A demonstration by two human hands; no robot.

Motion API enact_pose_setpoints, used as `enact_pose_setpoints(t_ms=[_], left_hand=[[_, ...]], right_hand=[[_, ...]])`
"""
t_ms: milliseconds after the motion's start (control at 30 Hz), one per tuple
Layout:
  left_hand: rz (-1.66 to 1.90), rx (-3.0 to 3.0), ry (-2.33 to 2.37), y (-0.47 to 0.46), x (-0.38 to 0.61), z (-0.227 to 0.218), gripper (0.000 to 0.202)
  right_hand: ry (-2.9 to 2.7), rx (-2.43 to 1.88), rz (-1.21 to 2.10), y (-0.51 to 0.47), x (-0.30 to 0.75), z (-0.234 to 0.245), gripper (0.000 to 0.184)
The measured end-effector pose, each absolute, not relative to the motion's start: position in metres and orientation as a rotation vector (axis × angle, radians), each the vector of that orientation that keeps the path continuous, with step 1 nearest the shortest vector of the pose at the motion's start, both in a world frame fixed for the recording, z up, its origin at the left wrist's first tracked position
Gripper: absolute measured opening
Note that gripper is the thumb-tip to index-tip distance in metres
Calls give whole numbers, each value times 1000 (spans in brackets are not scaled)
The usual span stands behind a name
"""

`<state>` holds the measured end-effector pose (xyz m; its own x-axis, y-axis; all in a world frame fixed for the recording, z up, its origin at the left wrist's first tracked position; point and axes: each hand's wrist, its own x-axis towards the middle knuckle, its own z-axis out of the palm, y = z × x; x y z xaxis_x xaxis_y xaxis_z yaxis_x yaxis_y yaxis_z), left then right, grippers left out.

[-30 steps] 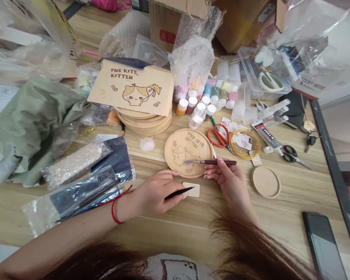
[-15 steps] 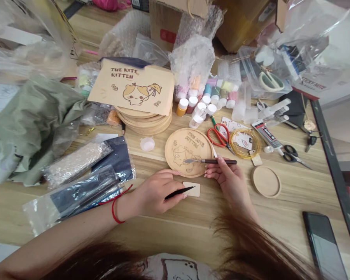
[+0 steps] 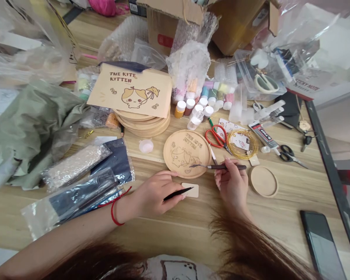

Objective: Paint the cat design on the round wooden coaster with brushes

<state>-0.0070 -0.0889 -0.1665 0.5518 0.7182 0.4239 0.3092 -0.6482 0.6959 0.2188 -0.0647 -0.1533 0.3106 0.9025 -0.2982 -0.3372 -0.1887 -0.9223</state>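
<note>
My left hand (image 3: 153,193) grips a slim black pointed tool (image 3: 177,193), its tip over a small rounded wooden tag (image 3: 191,190) on the table. My right hand (image 3: 232,187) holds a dark-handled palette knife (image 3: 218,167). Its thin metal blade reaches over the lower right of a round wooden tray (image 3: 187,153) engraved with a kitten and lettering. A red cord bracelet (image 3: 114,209) circles my left wrist.
Behind the tray stand a stack of wooden discs (image 3: 142,123), paint bottles (image 3: 204,102) and red scissors (image 3: 216,137). A gold wire coil (image 3: 242,144), a glue tube (image 3: 262,136) and a wooden coaster (image 3: 264,181) lie right. Plastic packets (image 3: 76,186) lie left; a phone (image 3: 321,245) lies front right.
My right hand has turned and shifted slightly right, carrying the knife blade further toward the tray's lower right. My left hand stays nearly still, and the whole view has tilted slightly.
</note>
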Motion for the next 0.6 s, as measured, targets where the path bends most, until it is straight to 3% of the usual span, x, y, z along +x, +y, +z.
enact_pose_setpoints(t_ms=[267,600], left_hand=[[966,2230,815,-89,-7,-168,10],[971,2220,827,-89,-7,-168,11]], right_hand=[[-770,-1292,1359,-68,224,-163,23],[-866,-1338,1246,-69,225,-167,21]])
